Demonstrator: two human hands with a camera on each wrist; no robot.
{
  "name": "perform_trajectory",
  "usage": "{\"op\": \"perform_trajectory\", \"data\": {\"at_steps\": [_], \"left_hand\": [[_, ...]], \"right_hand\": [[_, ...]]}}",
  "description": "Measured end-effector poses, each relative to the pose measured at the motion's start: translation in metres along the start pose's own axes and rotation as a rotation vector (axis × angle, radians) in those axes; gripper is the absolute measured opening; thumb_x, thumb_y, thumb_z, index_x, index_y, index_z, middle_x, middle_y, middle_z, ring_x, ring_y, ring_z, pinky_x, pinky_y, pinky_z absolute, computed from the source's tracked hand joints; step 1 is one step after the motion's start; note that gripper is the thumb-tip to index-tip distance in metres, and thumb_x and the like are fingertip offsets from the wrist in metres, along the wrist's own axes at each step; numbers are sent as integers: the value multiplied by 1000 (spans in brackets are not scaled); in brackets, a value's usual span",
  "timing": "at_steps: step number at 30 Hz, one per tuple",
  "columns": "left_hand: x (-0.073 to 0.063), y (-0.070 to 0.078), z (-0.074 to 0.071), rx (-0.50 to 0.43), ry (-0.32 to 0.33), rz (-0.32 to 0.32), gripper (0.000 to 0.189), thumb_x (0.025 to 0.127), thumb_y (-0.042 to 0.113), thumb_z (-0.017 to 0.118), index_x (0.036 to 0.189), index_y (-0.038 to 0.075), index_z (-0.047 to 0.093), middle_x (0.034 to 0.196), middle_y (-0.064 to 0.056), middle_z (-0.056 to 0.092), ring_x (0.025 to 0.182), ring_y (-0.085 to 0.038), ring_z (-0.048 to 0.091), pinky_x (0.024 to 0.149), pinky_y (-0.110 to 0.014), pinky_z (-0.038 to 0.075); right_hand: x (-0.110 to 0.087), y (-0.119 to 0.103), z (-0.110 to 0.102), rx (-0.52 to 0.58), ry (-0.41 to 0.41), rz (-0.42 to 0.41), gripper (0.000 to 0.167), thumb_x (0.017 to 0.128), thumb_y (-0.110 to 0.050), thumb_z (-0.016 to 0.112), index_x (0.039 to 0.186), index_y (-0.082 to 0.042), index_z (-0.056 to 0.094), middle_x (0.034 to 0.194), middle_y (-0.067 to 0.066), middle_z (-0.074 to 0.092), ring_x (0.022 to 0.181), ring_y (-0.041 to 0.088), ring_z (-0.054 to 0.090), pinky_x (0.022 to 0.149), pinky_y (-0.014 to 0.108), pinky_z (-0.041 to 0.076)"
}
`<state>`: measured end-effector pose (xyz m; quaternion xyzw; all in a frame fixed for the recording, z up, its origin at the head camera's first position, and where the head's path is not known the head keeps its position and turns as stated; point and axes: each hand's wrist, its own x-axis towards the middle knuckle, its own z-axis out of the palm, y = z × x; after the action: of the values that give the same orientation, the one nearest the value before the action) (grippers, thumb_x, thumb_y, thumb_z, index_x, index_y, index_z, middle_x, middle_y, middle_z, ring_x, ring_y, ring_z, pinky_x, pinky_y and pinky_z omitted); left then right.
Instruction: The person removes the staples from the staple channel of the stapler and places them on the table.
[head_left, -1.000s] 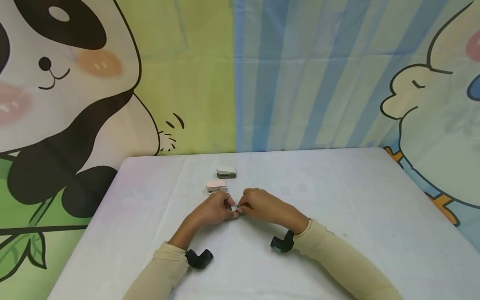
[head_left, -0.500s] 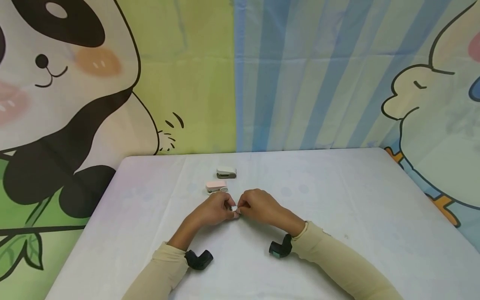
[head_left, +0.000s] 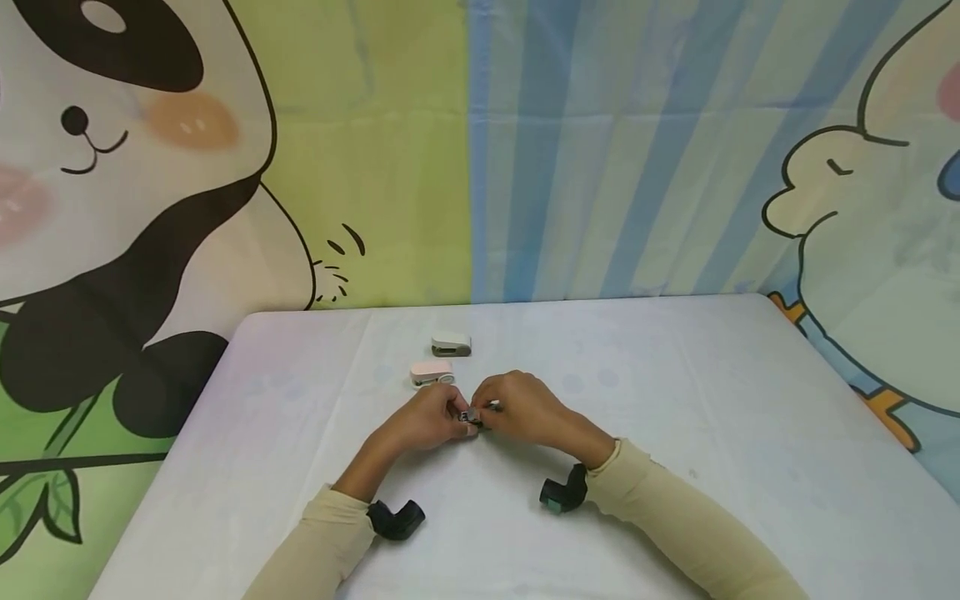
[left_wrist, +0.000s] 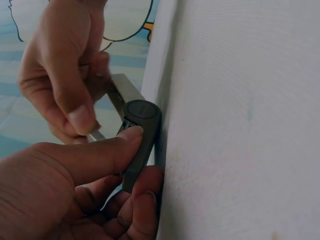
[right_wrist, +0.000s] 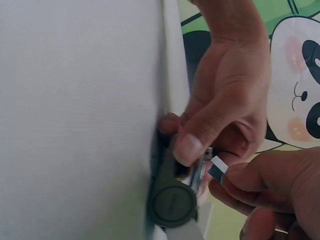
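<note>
An opened stapler [left_wrist: 145, 130], dark grey-green with a round pivot cap and a pale top arm swung away, is held by my left hand [head_left: 433, 418]. The thumb presses along its body in the left wrist view. My right hand [head_left: 523, 408] pinches a short strip of staples [right_wrist: 219, 169] between thumb and forefinger, beside the open magazine of the stapler. In the right wrist view the strip's end lies right at the magazine's side. The left palm and fingers hide the stapler's far end.
A pink stapler [head_left: 432, 372] lies just beyond my left hand, and a white and grey stapler [head_left: 452, 344] lies farther back. The white-covered table [head_left: 637, 367] ends at a cartoon-printed curtain [head_left: 600, 167].
My right hand has lifted slightly and shifted a little, and the staple strip has come up with it from the stapler. The left hand keeps its place and hold.
</note>
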<state>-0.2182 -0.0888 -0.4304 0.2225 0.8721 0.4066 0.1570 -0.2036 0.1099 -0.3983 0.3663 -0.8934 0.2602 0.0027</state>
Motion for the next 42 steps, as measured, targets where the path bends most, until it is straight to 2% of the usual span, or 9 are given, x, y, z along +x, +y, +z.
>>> {"op": "perform_trajectory", "data": {"at_steps": [7, 13, 18, 20, 23, 28, 31, 35, 42], "left_hand": [[-1, -3, -1, -4, -9, -7, 20, 80, 12, 80, 89, 3, 65, 77, 0, 62, 72, -14, 56, 63, -31, 46], [-3, -3, -3, 9, -14, -27, 21, 80, 12, 81, 91, 2, 66, 77, 0, 61, 71, -14, 56, 62, -31, 46], [-2, -3, -3, 9, -24, -20, 20, 81, 12, 80, 91, 3, 66, 78, 0, 61, 71, -13, 56, 63, -30, 46], [-1, -4, -3, 5, -28, -19, 19, 81, 12, 80, 92, 4, 66, 78, 0, 61, 71, -13, 56, 64, -30, 46], [0, -4, -3, 9, -29, -20, 20, 82, 14, 80, 93, 4, 66, 80, 1, 61, 72, -13, 56, 64, -30, 46], [1, -3, -3, 15, -27, -23, 21, 82, 14, 80, 94, 3, 66, 81, 0, 61, 73, -14, 56, 65, -31, 47], [0, -3, -4, 8, -23, -15, 21, 82, 14, 80, 94, 3, 67, 80, 0, 62, 73, -14, 56, 65, -31, 46], [0, -3, -3, -9, -20, -2, 19, 82, 13, 79, 93, 2, 67, 79, 0, 61, 72, -14, 56, 63, -31, 46], [-1, -1, -4, -30, -23, 4, 20, 82, 11, 79, 94, 1, 67, 78, -1, 62, 70, -13, 55, 63, -30, 46]], "right_hand": [[1, 5, -14, 12, 58, -52, 15, 90, -3, 64, 88, -6, 78, 101, 1, 71, 87, 14, 66, 68, 28, 47], [3, 16, -20, 67, 93, -33, 12, 92, -6, 65, 92, -5, 78, 104, 4, 71, 75, 9, 62, 61, 25, 45], [6, 30, -26, 53, 120, 6, 12, 92, -8, 66, 95, -5, 77, 105, 6, 71, 64, 6, 55, 58, 27, 45], [9, 40, -29, 54, 119, 23, 12, 92, -7, 66, 96, -6, 77, 105, 5, 71, 65, 5, 55, 59, 27, 44], [18, 58, -35, 80, 91, 5, 12, 92, -5, 66, 96, -5, 77, 105, 6, 71, 70, 8, 58, 60, 28, 44], [34, 86, -39, 112, 48, -13, 12, 92, -4, 66, 97, -2, 77, 105, 9, 71, 87, 19, 65, 62, 31, 43], [45, 99, -38, 100, 56, 38, 12, 92, -4, 66, 98, -1, 77, 105, 10, 71, 95, 23, 65, 66, 31, 44], [56, 112, -35, 85, 60, 136, 11, 91, -5, 68, 96, -3, 77, 104, 9, 71, 96, 25, 65, 71, 35, 46], [69, 118, -33, 10, 6, 176, 9, 89, -5, 69, 92, -4, 78, 99, 8, 72, 94, 24, 65, 76, 38, 50]]}}
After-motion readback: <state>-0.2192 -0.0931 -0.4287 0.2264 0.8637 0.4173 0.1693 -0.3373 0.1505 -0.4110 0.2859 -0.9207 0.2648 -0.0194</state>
